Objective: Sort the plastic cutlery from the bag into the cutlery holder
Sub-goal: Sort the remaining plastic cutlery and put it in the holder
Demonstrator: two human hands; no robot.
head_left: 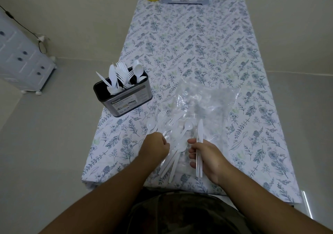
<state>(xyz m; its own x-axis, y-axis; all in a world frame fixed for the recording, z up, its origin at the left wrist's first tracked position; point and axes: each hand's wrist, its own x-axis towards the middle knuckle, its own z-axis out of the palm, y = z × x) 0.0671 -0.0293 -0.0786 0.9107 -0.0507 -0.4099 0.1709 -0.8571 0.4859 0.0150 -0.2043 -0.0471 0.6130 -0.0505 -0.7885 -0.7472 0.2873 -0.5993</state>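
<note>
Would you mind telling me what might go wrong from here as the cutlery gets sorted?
1. The cutlery holder stands at the tablecloth's left edge; bumping it while loading could tip it off.
2. The right hand grips several knives together; one might slip out on the way over.
3. The loose cutlery near the left hand lies tangled on the clear bag, so types could get mixed.

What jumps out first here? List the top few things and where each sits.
The holder at the table's left edge, bristling with white knives, forks and spoons. Near the person, loose cutlery lies on a clear bag in the middle of the floral cloth. The right hand grips a few knives; the left hand is curled at the pile's edge.
</note>
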